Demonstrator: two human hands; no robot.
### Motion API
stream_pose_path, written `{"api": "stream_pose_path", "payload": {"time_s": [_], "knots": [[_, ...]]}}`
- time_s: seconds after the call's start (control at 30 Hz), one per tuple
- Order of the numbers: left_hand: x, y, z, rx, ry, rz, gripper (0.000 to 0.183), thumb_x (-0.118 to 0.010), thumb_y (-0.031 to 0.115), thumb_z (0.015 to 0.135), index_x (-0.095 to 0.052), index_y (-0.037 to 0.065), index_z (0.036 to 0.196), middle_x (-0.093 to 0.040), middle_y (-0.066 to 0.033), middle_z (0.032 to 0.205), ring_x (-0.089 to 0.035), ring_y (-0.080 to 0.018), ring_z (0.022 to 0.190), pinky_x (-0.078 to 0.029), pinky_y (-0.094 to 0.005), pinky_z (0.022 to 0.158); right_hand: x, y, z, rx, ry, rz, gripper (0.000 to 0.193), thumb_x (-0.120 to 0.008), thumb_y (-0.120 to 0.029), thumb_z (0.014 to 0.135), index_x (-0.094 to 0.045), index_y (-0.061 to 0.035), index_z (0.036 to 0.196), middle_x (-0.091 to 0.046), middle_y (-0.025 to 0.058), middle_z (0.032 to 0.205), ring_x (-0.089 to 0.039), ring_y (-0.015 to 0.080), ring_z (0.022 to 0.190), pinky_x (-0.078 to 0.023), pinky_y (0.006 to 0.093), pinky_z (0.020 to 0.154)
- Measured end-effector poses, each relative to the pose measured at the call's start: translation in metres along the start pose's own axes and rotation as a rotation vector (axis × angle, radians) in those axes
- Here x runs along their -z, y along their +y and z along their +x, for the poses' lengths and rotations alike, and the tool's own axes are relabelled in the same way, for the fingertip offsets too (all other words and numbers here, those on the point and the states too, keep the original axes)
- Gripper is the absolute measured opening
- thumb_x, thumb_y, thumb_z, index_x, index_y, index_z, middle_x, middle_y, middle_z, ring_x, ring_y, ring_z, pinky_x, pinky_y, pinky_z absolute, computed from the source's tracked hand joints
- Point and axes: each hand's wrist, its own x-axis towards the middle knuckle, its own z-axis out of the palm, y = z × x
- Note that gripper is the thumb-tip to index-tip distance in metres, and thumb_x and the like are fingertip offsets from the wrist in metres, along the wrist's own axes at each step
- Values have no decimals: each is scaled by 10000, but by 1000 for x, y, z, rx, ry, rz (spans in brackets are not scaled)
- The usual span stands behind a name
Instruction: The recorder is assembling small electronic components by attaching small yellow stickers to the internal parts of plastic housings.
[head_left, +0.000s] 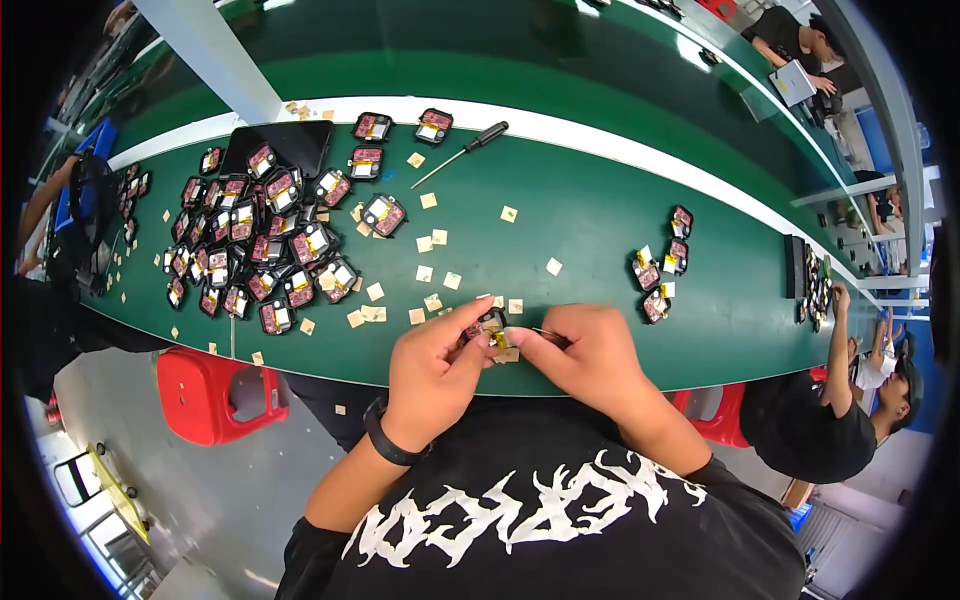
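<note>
My left hand [435, 365] is closed round a small black device housing [492, 318] with a red circuit board inside, near the front edge of the green table. A yellow strip [500, 340] shows on it between my two thumbs. From the right, my right hand [590, 350] meets the housing, thumb tip at the yellow strip and fingers curled. Something thin and dark shows by its fingers, too small to name. Several pale square pieces [453, 281] lie loose just beyond my hands.
On the left is a heap of similar open housings [270, 250], partly on a black tray [310, 140]. A screwdriver [460, 155] lies toward the back. Several more housings [655, 305] sit to the right. Red stools [190, 400] stand below the edge; co-workers sit at both sides.
</note>
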Motion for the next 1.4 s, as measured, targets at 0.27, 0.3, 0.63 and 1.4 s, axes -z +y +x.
{"api": "stream_pose_path", "payload": {"time_s": [0.27, 0.3, 0.63, 1.4], "knots": [[-3, 8, -3, -25, 18, 96, 396, -565, -95, 957, -666, -22, 1332, -711, -112, 1004, -733, -144, 818, -586, -263, 726, 5, -7, -10, -70, -144, 134, 167, -653, -174, 999, -569, -30, 1000, -629, 165, 719, -617, 394, 632, -460, 485, 568], [-3, 8, -2, -27, 0, 123, 412, -553, -110, 965, -658, -18, 1353, -701, -113, 1036, -720, -136, 843, -595, -260, 746, 3, -5, -12, 16, -144, 107, 138, -613, -133, 1013, -539, -36, 1080, -649, 180, 768, -638, 420, 676, -475, 508, 594], [-8, 7, 0, -233, 36, 395, 385, -581, -66, 977, -650, -18, 1352, -715, -116, 1015, -728, -135, 830, -591, -274, 733, -11, 1, -8, 39, -138, -101, 120, -608, -92, 987, -519, -28, 1038, -675, 207, 828, -657, 451, 739, -508, 537, 623], [-2, 7, 0, 78, 11, -95, 282, -581, -20, 1017, -630, -47, 1294, -707, -83, 968, -727, -120, 816, -600, -265, 727, -15, -1, -1, -420, -209, 501, 192, -787, -140, 936, -711, 32, 973, -603, -33, 692, -475, 17, 622, -381, 252, 536]]}}
